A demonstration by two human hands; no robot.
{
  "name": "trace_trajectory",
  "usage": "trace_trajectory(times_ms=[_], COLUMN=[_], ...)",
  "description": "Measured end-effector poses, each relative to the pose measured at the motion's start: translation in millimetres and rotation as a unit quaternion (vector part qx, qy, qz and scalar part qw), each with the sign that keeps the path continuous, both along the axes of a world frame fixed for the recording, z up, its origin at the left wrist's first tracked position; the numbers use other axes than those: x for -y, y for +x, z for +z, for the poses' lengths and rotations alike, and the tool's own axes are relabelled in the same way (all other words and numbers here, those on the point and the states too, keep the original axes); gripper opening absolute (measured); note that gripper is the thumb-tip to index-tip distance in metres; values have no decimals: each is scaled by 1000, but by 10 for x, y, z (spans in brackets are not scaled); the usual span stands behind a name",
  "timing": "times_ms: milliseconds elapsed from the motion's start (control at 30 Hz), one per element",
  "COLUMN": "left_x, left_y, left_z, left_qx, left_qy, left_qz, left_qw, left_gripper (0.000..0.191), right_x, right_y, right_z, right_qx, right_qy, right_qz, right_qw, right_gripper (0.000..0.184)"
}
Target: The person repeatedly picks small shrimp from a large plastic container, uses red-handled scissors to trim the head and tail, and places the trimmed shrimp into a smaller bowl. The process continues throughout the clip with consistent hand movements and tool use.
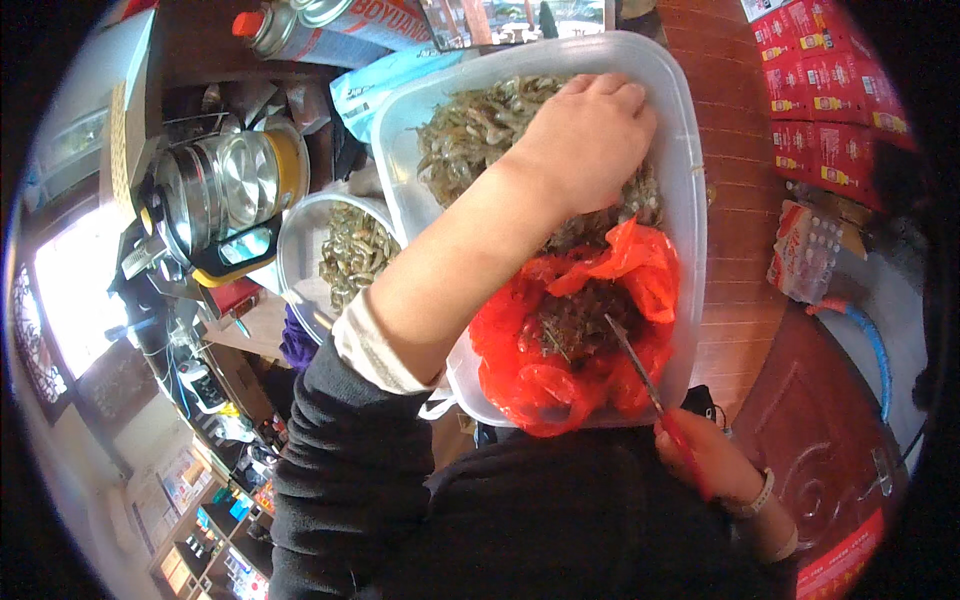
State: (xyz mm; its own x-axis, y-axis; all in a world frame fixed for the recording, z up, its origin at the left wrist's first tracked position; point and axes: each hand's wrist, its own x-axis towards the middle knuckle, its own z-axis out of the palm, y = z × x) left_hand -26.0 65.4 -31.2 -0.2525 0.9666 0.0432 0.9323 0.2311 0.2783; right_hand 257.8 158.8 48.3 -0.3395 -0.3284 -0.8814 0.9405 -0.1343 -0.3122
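A large clear plastic tub [691, 195] lies before me with a heap of raw shrimp [480, 124] at its far side. My left hand [592, 139] reaches across onto the shrimp, back up, its fingers bent at the far right of the heap; whether they hold a shrimp is hidden. In the near part of the tub sits a red plastic bag [517, 382], opened out around dark shrimp trimmings [589, 322]. My right hand [701, 454], at the tub's near right corner, grips red-handled scissors [637, 364], their blades pointing over the bag.
A smaller round plastic container [296, 262] with shrimp [356, 255] stands left of the tub, under my left forearm. Beyond it is a glass vessel with a yellow band [251, 180]. Spray cans [315, 34] and a blue pouch [375, 86] crowd the far left. Red packages [817, 97] lie right.
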Motion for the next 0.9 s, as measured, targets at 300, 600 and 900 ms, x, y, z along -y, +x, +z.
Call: trace_trajectory(times_ms=[300, 600, 900], left_x=[-195, -142, -26], left_y=[-63, -34, -153], left_z=[38, -73, 130], left_qx=[-25, -77, -9], left_qy=[-281, -185, -174], left_qz=[-81, -79, -91], left_qw=[956, 977, 980], left_gripper=[34, 24, 20], right_x=[23, 11, 8], right_y=[102, 38, 36], right_z=[-98, -80, -63], right_qx=[-31, -65, -38], right_qy=[3, 15, 15], right_qz=[-5, 18, 6], right_qw=[1000, 998, 999], right_gripper=[19, 21, 19])
